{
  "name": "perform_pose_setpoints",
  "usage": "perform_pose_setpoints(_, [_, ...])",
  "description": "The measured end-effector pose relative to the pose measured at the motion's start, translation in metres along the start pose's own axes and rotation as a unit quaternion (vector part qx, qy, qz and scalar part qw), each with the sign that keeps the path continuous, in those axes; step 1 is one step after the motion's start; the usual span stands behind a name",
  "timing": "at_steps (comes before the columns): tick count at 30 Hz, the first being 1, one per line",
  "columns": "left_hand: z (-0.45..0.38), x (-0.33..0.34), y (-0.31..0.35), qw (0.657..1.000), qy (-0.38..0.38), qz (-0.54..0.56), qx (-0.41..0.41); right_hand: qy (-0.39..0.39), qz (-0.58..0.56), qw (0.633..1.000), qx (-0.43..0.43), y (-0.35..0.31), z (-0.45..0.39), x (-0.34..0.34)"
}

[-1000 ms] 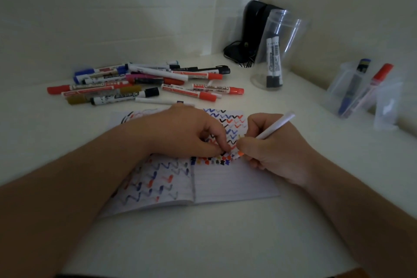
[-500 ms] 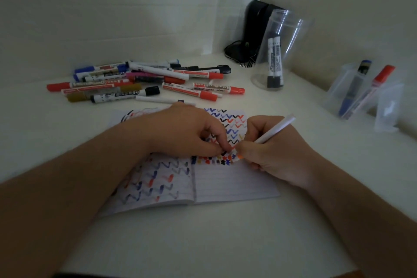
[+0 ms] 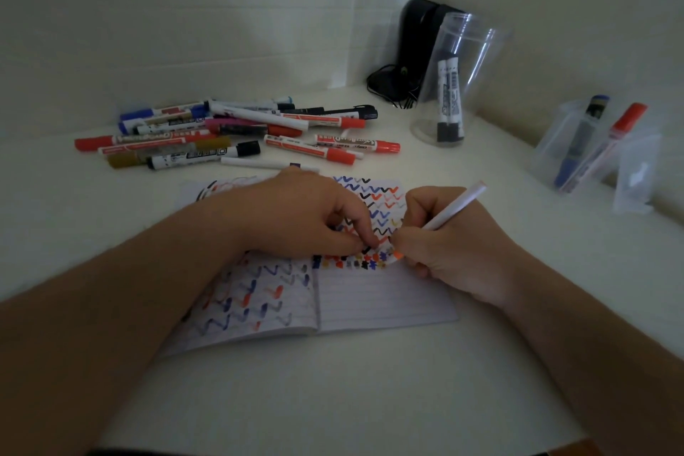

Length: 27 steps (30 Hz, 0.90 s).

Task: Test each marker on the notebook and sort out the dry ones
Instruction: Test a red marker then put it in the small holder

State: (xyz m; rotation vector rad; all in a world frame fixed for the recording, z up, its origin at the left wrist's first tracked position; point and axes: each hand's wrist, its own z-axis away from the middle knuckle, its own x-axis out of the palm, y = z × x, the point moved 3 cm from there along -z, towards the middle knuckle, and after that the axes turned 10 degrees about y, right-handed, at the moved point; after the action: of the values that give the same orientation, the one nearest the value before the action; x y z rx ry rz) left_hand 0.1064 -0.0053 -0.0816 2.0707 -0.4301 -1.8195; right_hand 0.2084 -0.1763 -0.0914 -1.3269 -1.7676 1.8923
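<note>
I see a matt white table (image 3: 370, 400), smooth. Notebook (image 3: 385, 300) is lined paper, matt, ink bleeding through the left page. Markers (image 3: 237, 130) are glossy plastic with printed labels. Cup (image 3: 462, 85) is clear smooth plastic, as is the holder (image 3: 636, 174) on the right. Black box (image 3: 418, 44) looks matt plastic.

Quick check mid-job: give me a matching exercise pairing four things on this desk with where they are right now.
Things:
1. white marker
2. pile of markers
3. two black-capped markers
4. left hand

Places:
A. standing in the tall clear cup
B. resting on the open notebook
C. held in the right hand, tip on the page
D. lying on the desk behind the notebook

Pairs: 1-C, 2-D, 3-A, 4-B
</note>
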Motion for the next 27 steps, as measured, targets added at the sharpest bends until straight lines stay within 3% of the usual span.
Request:
perform_pose_setpoints(7, [0.002,-0.002,0.002,0.999,-0.017,-0.012,-0.024,-0.01,-0.026,1.0,0.007,-0.002,0.0,0.001])
perform_pose_setpoints(10, [0.005,-0.006,0.002,0.997,-0.011,0.036,-0.064,-0.011,-0.162,0.986,0.046,-0.001,-0.004,-0.003])
perform_pose_setpoints(13, [0.008,-0.012,0.0,0.995,0.04,0.074,-0.054,-0.018,-0.312,0.948,0.057,-0.001,-0.009,-0.012])
perform_pose_setpoints(16, [0.008,-0.016,0.002,0.987,0.079,0.13,-0.043,-0.052,-0.385,0.919,0.066,-0.002,-0.01,-0.014])
perform_pose_setpoints(21, [0.009,-0.016,0.008,0.985,0.066,0.153,-0.041,-0.067,-0.433,0.895,0.085,0.0,-0.014,-0.014])
perform_pose_setpoints(27, [0.009,-0.016,0.012,0.99,0.058,0.126,-0.029,-0.041,-0.399,0.911,0.099,0.005,-0.015,-0.009])
